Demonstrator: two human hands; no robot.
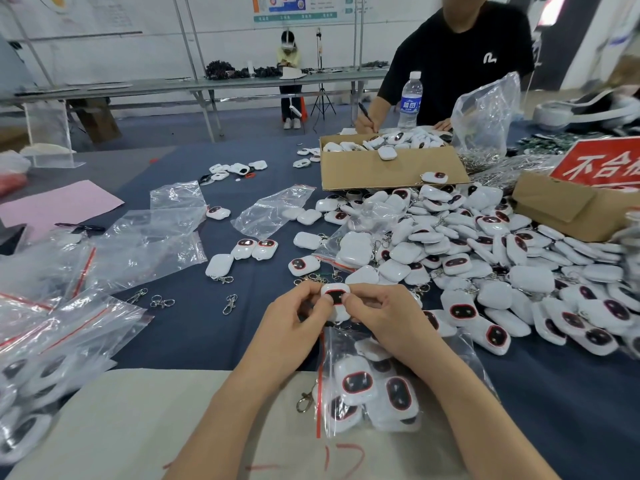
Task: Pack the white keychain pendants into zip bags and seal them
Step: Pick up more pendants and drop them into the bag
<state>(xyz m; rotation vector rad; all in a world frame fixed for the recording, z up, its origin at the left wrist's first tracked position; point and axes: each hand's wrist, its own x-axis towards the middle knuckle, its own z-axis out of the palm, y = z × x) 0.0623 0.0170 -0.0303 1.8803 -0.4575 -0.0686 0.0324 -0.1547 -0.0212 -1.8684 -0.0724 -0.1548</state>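
A white keychain pendant (335, 296) with a dark red-rimmed face is held above the table between both hands. My left hand (294, 323) pinches its left side and my right hand (377, 320) pinches its right side. Just below them lies a clear zip bag (349, 344) with a red seal strip, holding several pendants (356, 382); a metal clasp (304, 400) sticks out at its left edge. A big heap of loose pendants (502, 265) covers the table to the right.
Filled zip bags (38, 368) are piled at the left, empty bags (273, 209) lie in the middle, and loose clasps (230, 303) sit near them. Two cardboard boxes (388, 171) (571, 209) stand at the back right. A person in black writes behind the first box, beside a water bottle (410, 102).
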